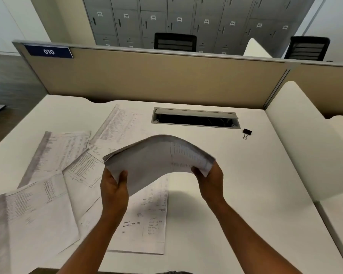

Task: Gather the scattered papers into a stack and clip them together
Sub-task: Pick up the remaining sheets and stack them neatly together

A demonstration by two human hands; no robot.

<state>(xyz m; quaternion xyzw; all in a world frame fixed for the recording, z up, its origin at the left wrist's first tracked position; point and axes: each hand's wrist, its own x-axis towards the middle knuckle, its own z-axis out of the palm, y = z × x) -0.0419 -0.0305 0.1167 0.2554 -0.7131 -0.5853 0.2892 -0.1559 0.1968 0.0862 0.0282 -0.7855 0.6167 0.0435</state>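
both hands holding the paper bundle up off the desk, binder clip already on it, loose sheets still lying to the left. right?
Not quite: the head view shows the binder clip lying on the desk by the cable slot, not on the bundle. Left hand and right hand hold it; loose sheets remain left.

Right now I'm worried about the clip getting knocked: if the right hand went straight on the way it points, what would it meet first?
Probably bare desk. The right hand, gripping the bundle, points toward the cable slot; the clip sits right of that line, though depth is unclear.

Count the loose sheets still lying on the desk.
5 visible: one far by the cable slot, one upper left, one in the middle, one near left, one under the arms. Overlaps may hide more.
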